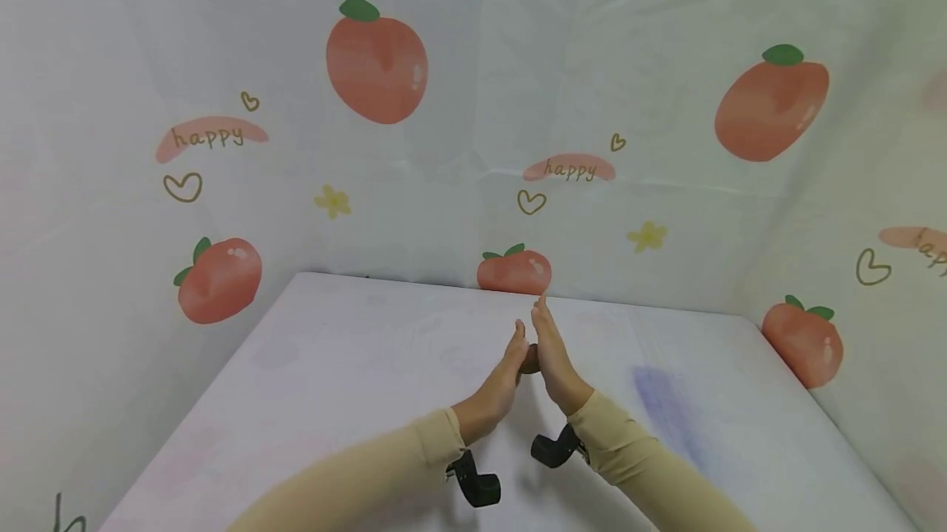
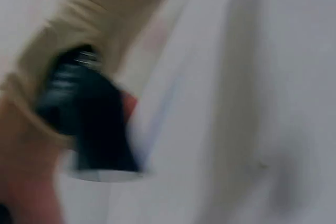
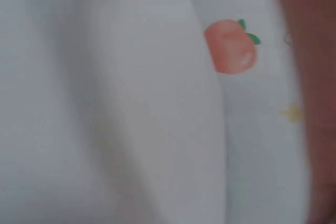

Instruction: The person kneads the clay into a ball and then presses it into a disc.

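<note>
In the head view my left hand (image 1: 494, 390) and right hand (image 1: 558, 366) face each other palm to palm above the white table, fingers straight and pointing away from me. Between them sits a small dark brown round thing (image 1: 530, 359), flanked by both palms; its kind cannot be told, as the hands cover part of it. The hands lean toward each other, with the right fingertips reaching higher in the picture. In the left wrist view, a blurred sleeve (image 2: 100, 14) and a black wrist camera (image 2: 97, 119) show. A blurred strip of skin fills the right side of the right wrist view.
The white table (image 1: 355, 367) bears a bluish-purple smudge (image 1: 669, 413) right of the hands. Behind it and along its sides hangs a white cloth (image 1: 459, 88) printed with red fruit, hearts and flowers. Black cameras (image 1: 477, 483) hang beneath both wrists.
</note>
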Demonstrator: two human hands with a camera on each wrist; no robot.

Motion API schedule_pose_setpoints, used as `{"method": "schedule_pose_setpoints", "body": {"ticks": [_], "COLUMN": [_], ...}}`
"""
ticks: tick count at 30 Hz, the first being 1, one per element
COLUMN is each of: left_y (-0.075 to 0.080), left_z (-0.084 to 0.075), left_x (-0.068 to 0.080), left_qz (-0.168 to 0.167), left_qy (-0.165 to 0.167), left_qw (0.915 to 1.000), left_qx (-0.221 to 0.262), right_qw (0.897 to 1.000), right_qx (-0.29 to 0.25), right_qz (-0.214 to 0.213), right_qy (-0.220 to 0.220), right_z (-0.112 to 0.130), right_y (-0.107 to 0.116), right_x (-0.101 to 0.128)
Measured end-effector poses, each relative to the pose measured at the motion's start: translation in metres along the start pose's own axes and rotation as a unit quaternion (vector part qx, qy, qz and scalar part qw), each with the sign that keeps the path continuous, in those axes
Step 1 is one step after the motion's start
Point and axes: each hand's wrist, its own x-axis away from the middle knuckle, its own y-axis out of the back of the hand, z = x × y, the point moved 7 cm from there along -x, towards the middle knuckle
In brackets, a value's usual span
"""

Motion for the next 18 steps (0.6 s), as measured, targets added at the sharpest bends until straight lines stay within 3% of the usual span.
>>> {"method": "schedule_pose_setpoints", "body": {"ticks": [4, 8, 13, 18], "left_y": [0.016, 0.034, 0.037, 0.018], "left_z": [-0.010, -0.007, 0.012, 0.030], "left_x": [-0.007, -0.016, -0.018, -0.011], "left_qz": [-0.053, -0.099, -0.094, -0.062], "left_qy": [0.024, 0.037, 0.046, 0.054], "left_qw": [0.9974, 0.9938, 0.9943, 0.9960], "left_qx": [0.043, 0.034, -0.020, -0.036], "right_qw": [0.999, 0.997, 0.996, 0.997], "right_qx": [0.021, 0.032, 0.006, -0.028], "right_qz": [0.025, 0.071, 0.085, 0.047], "right_qy": [-0.010, 0.005, 0.033, 0.045], "right_z": [-0.016, -0.018, 0.002, 0.023], "right_y": [-0.013, -0.031, -0.038, -0.020], "right_x": [0.015, 0.038, 0.051, 0.037]}}
